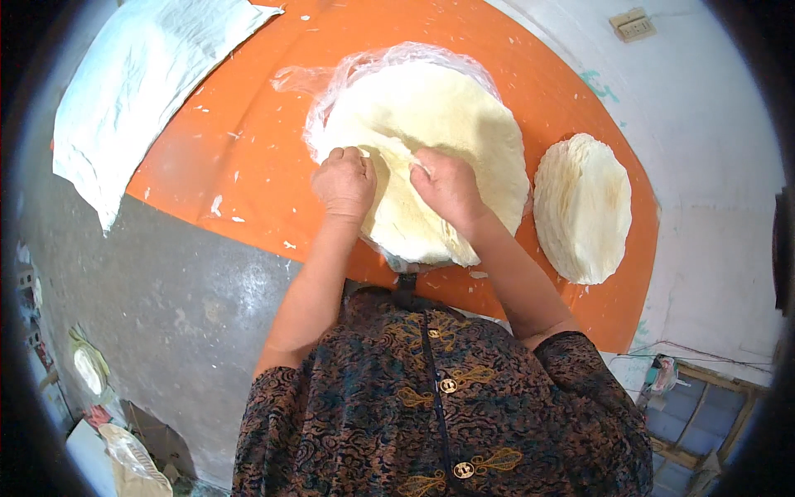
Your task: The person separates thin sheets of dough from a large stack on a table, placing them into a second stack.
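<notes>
A tall stack of thin, round, pale flatbread sheets (447, 124) lies on a clear plastic sheet (331, 79) on the orange table (232, 166). My left hand (345, 180) rests fisted on the near left part of the stack, pinching the top sheet's edge. My right hand (447, 186) grips the same top sheet beside it, with the sheet lifting and creasing between the two hands. A second, smaller stack of round sheets (582, 207) sits to the right, apart from both hands.
A white cloth (132, 91) drapes over the table's far left corner. Grey concrete floor (166, 306) lies to the left, with bags and clutter at the lower left. A pale wall with a socket (633, 25) runs on the right.
</notes>
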